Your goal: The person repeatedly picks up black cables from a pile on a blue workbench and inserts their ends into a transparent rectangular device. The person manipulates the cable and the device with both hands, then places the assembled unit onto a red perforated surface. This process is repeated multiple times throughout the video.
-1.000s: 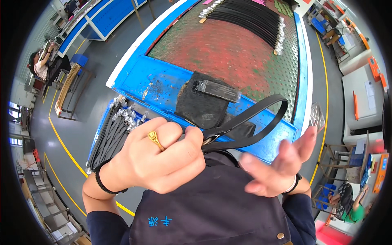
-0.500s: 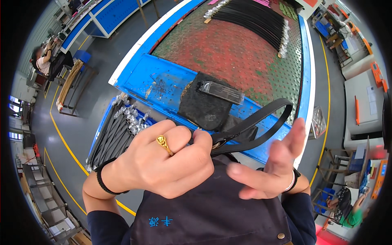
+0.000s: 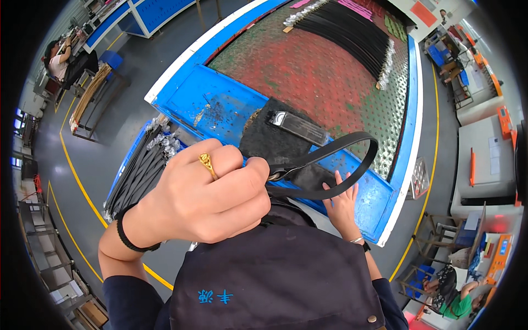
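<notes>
There goes the bare right hand [image 3: 342, 212], swung forward to the blue metal ledge [image 3: 377, 198], spread loose! The bare left hand [image 3: 220, 192] clenches the looped black leathery strap [image 3: 331, 148], arcing toward two o'clock; careless withdrawal could snag it.

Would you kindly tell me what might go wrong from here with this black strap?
The strap loops across the view of the right hand, so it might catch on those fingers if they lift. The gold ring on the left hand, which grips the strap, could perhaps scuff it. Dark specks dot the blue ledge, so a lowered strap may pick up dirt.
</notes>
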`<state>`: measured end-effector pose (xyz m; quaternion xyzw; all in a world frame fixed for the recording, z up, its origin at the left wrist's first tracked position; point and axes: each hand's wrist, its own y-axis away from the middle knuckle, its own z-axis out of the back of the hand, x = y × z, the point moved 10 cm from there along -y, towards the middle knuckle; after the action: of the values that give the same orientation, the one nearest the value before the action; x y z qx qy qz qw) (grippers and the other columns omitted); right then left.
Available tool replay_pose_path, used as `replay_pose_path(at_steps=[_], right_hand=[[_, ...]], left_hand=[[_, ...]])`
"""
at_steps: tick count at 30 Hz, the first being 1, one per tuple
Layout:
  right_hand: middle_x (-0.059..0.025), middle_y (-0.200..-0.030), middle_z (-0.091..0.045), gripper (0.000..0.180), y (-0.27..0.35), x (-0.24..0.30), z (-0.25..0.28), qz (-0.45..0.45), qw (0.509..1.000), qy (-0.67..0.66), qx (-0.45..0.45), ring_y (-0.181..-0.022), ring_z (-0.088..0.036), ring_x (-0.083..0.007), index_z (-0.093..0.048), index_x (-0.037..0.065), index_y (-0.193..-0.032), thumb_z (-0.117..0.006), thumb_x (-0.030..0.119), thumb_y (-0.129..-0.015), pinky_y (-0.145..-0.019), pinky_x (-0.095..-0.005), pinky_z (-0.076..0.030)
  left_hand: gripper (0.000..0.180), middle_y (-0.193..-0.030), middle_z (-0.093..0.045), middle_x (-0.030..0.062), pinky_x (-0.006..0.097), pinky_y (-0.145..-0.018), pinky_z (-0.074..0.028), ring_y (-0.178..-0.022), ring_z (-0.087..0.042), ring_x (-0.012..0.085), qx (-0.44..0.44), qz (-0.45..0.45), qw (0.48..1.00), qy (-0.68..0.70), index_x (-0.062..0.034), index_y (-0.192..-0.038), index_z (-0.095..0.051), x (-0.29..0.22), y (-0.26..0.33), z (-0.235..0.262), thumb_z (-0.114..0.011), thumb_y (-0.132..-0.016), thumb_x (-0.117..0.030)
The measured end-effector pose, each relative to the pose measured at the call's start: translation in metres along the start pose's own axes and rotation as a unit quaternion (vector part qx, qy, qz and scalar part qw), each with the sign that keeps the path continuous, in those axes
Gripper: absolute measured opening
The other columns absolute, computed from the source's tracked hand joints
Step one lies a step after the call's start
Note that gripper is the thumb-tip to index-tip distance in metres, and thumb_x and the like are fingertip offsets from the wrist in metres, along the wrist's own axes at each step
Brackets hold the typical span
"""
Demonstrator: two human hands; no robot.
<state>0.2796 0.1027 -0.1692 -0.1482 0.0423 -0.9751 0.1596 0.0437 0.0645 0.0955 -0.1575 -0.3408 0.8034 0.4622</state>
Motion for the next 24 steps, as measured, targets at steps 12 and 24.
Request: replay_pose_path(at_steps=[12, 24], right_hand=[[-0.0147, -0.128, -0.051, 0.049, -0.05, 0.128, 0.223, 0.218, 0.957, -0.12, -0.149, -0.13, -0.029, -0.0379, -0.069, 0.014, -0.1, -0.032, 0.046, -0.094, -0.107, -0.0499, -0.012], [-0.0154, -0.132, -0.046, 0.058, -0.055, 0.191, 0.205, 0.35, 0.934, -0.045, -0.057, -0.132, -0.024, -0.0413, -0.07, 0.021, -0.1, -0.025, 0.058, -0.091, -0.107, -0.0518, -0.01]], left_hand=[[0.015, -0.078, -0.054, 0.0045, 0.025, -0.045, -0.033, -0.054, -0.045, 0.015, 0.049, -0.046, 0.997, 0.029, -0.006, -0.057, -0.048, -0.017, -0.011, -0.01, -0.06, -0.05, -0.013], [0.019, -0.078, -0.053, 0.0034, 0.026, -0.047, -0.033, -0.057, -0.042, 0.0145, 0.061, -0.026, 0.997, 0.028, -0.0081, -0.057, -0.047, -0.024, -0.011, -0.003, -0.061, -0.048, -0.016]])
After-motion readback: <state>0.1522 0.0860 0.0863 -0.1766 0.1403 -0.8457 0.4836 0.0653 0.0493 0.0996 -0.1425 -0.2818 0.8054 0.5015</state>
